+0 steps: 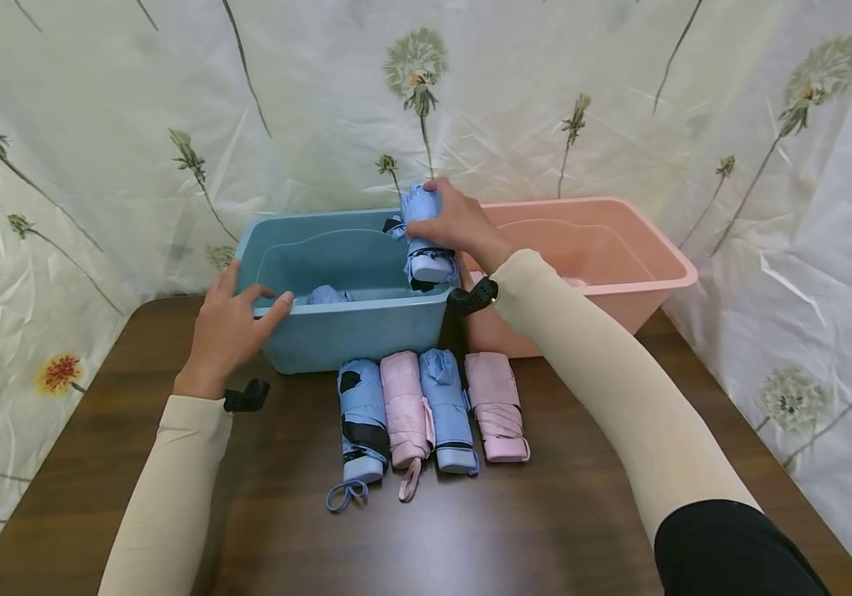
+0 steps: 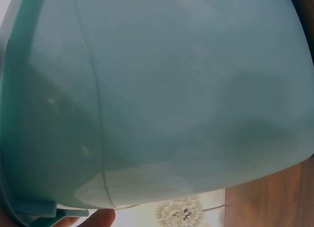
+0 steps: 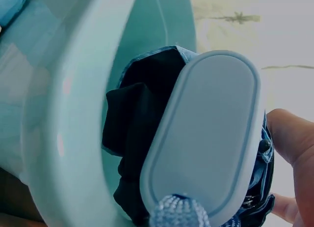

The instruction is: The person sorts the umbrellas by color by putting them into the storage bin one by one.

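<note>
My right hand (image 1: 464, 222) grips a folded blue umbrella (image 1: 431, 263) over the right end of the blue bin (image 1: 351, 331). In the right wrist view, the flat pale end of its handle (image 3: 206, 133) faces the camera, with black fabric and a cord beside it. At the bin's left front corner, my left hand (image 1: 226, 331) holds the rim, thumb over the front edge. Inside the bin lies a blue bundle (image 1: 329, 295), partly hidden by the front wall. Two blue umbrellas (image 1: 363, 414) (image 1: 446, 406) and two pink umbrellas (image 1: 405, 406) (image 1: 496, 406) lie side by side before the bins.
A pink bin (image 1: 589, 290) stands to the right of the blue one, with something pale pink (image 1: 575, 281) partly visible inside. Both bins sit at the back of a dark wooden table (image 1: 306, 538), against a dandelion-patterned curtain (image 1: 306, 108).
</note>
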`<move>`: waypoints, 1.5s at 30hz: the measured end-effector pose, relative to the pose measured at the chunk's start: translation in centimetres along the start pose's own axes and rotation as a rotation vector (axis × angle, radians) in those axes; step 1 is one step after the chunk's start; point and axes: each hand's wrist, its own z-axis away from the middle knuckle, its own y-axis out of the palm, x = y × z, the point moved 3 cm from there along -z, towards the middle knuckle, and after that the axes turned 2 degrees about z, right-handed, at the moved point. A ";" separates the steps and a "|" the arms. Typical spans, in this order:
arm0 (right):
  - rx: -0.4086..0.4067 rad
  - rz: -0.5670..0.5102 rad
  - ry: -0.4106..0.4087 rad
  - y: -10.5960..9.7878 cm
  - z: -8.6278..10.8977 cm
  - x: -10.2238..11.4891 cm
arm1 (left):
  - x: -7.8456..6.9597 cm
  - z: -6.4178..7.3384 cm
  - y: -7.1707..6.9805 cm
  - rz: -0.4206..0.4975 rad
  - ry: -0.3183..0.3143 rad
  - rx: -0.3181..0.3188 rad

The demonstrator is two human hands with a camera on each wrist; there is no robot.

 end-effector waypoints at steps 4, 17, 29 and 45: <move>0.012 0.010 0.006 0.3 -0.1 -0.2 | 0.0 -0.1 0.0 0.004 0.003 0.002; 0.019 0.056 0.017 0.8 -0.1 0.1 | -0.2 0.1 -0.1 0.015 -0.002 -0.001; 0.009 0.202 -0.022 1.4 -0.2 0.7 | 0.0 0.0 -0.1 0.006 -0.010 -0.002; 0.013 0.168 0.012 1.1 0.6 0.5 | 0.1 0.0 -0.1 0.016 0.000 -0.009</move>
